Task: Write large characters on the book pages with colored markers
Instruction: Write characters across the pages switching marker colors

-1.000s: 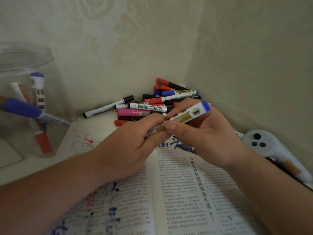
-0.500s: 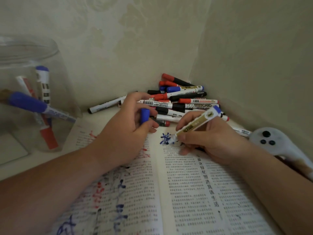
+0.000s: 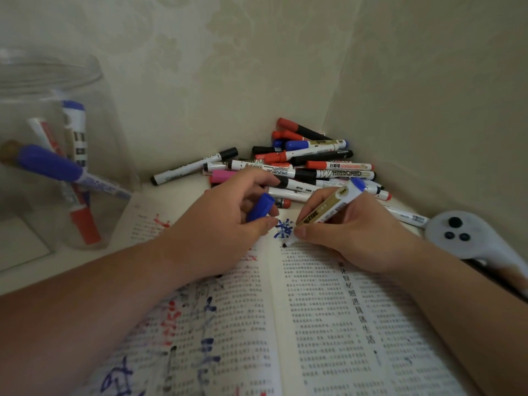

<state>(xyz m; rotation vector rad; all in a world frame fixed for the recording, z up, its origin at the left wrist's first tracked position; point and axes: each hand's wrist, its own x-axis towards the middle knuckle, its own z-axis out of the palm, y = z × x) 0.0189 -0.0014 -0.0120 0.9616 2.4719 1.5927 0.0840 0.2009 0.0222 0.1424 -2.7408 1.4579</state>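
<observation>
An open book (image 3: 328, 324) with printed text lies in front of me. My right hand (image 3: 357, 235) grips a blue marker (image 3: 328, 208) with a gold label, tip down on the top of the right page, just below a blue character (image 3: 283, 228). My left hand (image 3: 217, 224) rests on the left page and holds the marker's blue cap (image 3: 260, 207) between thumb and fingers. Large red and blue characters (image 3: 200, 324) cover the left page, partly hidden by my left forearm.
A pile of several markers (image 3: 303, 164) fills the wall corner behind the book. A clear plastic jar (image 3: 51, 155) with markers inside stands at the left. A white controller (image 3: 468, 238) lies at the right next to my forearm.
One second ago both hands held the marker together, pulling the cap. The cap then came off in my left hand, and my right hand lowered the tip to the page, where the blue character has grown.
</observation>
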